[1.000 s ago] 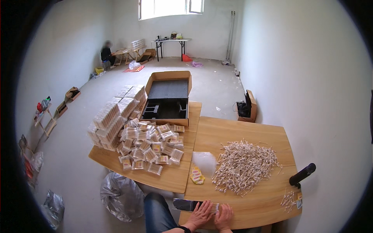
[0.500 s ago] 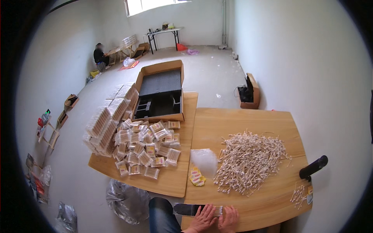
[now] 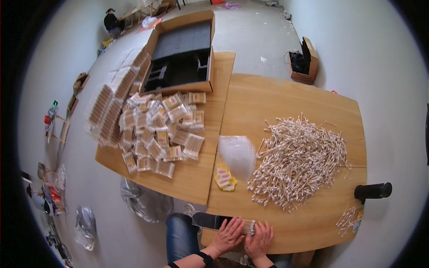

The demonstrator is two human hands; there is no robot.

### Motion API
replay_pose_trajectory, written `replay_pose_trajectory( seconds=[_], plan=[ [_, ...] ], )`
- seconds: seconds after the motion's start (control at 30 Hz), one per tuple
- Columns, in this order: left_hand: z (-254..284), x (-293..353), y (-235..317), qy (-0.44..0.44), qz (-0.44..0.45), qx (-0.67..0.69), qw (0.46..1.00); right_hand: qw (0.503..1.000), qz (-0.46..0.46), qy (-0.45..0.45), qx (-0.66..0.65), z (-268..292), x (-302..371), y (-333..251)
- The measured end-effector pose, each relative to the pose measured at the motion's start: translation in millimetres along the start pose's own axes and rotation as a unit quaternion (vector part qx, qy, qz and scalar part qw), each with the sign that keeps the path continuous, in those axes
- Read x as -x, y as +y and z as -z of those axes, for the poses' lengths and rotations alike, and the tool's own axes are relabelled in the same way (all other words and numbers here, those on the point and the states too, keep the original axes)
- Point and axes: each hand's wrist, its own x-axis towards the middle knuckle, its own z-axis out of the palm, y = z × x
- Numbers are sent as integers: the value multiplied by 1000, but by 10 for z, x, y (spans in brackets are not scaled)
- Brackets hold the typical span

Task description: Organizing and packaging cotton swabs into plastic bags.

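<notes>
At the near edge of the table my left hand [image 3: 228, 235] lies with fingers stretched flat over a row of cotton swabs [image 3: 247, 227]. The swabs lie side by side, their white tips showing beyond my fingers. My right hand [image 3: 259, 240] rests against the tip end of this row, fingers extended. Left of my left hand, a flat black strip [image 3: 209, 220], apparently with clear film around it, juts past the table edge. My left fingers partly cover its right end and some of the swabs.
A large heap of loose swabs [image 3: 301, 163] spreads beyond my hands. Clear bags [image 3: 237, 154] and yellow cards [image 3: 225, 178] lie left of it. Packed swab bags [image 3: 154, 143] and an open carton [image 3: 178, 53] occupy the left table. A black cylinder [image 3: 373, 191] stands out at the right edge.
My view has tilted down, so the tables appear higher and both forearms show more. My hands stay at the swab row, left fingers still flat on it.
</notes>
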Motion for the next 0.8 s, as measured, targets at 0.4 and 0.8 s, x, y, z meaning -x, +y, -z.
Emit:
replay_pose_trajectory(
  seconds=[0.4, 0.8],
  plan=[
    [-9, 27, -21, 36, -20, -28, 999, 995, 37, 86, -27, -83, 38, 45],
    [-155, 68, -32, 163, -38, -20, 986, 981, 28, 190, -12, -296, 148, 137]
  ],
)
